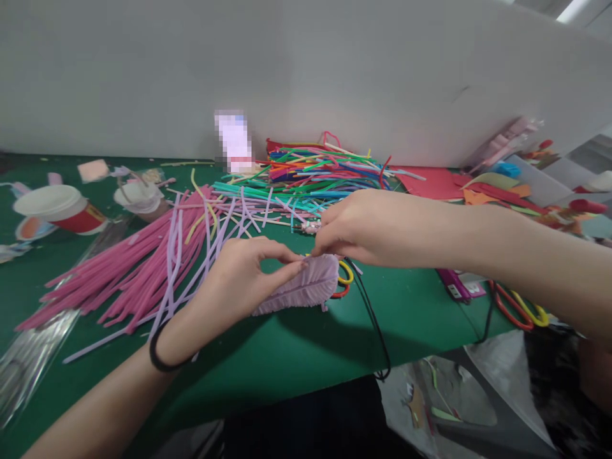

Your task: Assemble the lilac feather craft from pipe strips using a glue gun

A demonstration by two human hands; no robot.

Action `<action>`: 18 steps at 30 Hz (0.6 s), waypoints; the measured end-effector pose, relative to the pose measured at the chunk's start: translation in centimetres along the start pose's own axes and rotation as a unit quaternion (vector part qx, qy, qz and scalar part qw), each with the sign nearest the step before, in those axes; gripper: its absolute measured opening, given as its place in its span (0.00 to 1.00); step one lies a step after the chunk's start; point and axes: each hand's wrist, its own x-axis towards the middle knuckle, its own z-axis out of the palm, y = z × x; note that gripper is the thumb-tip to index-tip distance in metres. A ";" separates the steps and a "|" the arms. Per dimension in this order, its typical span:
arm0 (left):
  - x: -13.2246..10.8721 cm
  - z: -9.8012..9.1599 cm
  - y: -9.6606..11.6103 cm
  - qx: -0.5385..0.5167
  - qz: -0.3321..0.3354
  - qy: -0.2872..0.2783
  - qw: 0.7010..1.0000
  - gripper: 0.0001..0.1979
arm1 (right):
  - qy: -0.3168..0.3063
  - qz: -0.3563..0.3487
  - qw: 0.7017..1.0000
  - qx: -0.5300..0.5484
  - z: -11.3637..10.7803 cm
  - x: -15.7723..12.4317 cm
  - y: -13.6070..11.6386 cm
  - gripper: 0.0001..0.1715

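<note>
A lilac, fuzzy, leaf-shaped piece of chenille stems (313, 284) is held up just above the green table, with a darker rib along its middle. My left hand (246, 271) pinches its upper edge between thumb and forefinger; a black band circles that wrist. From the other side, my right hand (351, 226) has its fingers closed at the same edge, their tips partly hidden. Behind the piece, scissors (346, 273) show yellow and orange handles. A small pink-and-silver object (310, 227) lies beside my right fingers, its kind unclear.
Pink chenille stems (138, 268) and loose lilac ones (174, 255) lie left; a multicoloured pile (329, 169) sits behind. Paper cups (62, 207) stand far left. A phone (234, 141) leans on the wall. A black cord (373, 312) crosses the front edge; more scissors (514, 306) lie right.
</note>
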 end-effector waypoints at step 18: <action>-0.1 -0.2 -0.1 0.027 -0.002 0.001 1.000 0.05 | 0.049 -0.006 0.998 0.042 1.9 0.4 -0.8 0.11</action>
